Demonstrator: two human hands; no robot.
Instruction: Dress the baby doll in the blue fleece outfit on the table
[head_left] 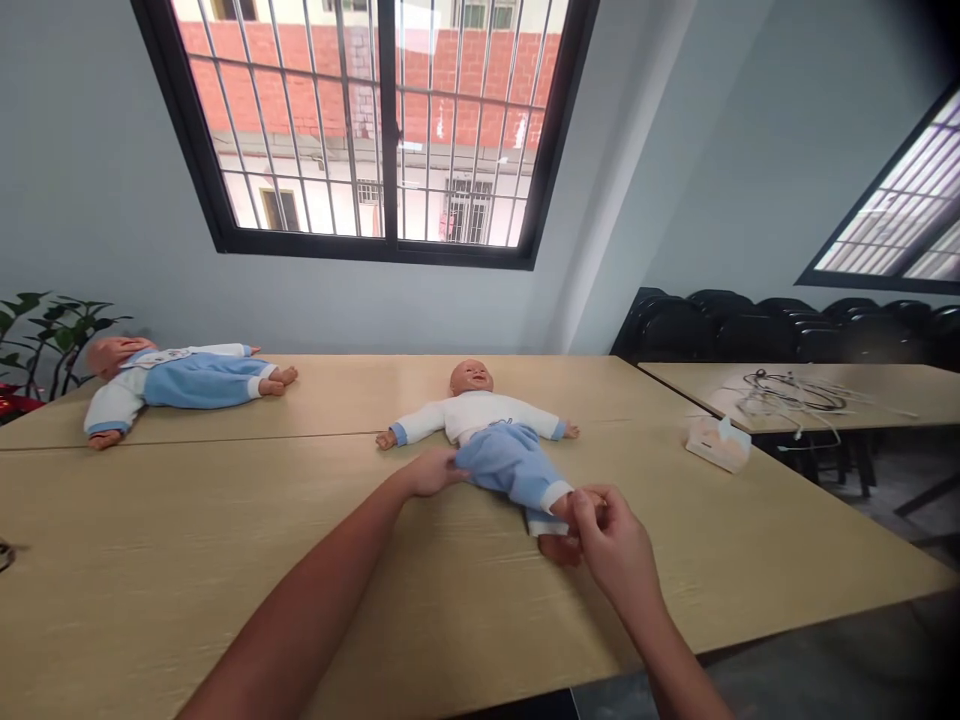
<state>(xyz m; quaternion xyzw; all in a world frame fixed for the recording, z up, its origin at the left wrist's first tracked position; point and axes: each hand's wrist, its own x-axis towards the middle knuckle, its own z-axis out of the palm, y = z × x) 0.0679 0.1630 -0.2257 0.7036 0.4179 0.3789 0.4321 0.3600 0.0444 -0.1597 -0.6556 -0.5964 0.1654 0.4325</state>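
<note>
A baby doll in a white top lies on its back on the table, head away from me and arms spread. Its light blue trousers have white cuffs, and the legs are turned to the right, one over the other. At the waist, on the doll's hip, my left hand grips the edge of the trousers; its fingertips are partly hidden in the cloth. My right hand is closed around the foot of the upper leg, just past the cuff. The lower foot rests beneath it near the tabletop.
A second doll in similar clothes lies at the back left, beside a potted plant. A tissue box stands on the right of the table. Cables lie on another table, with black chairs behind.
</note>
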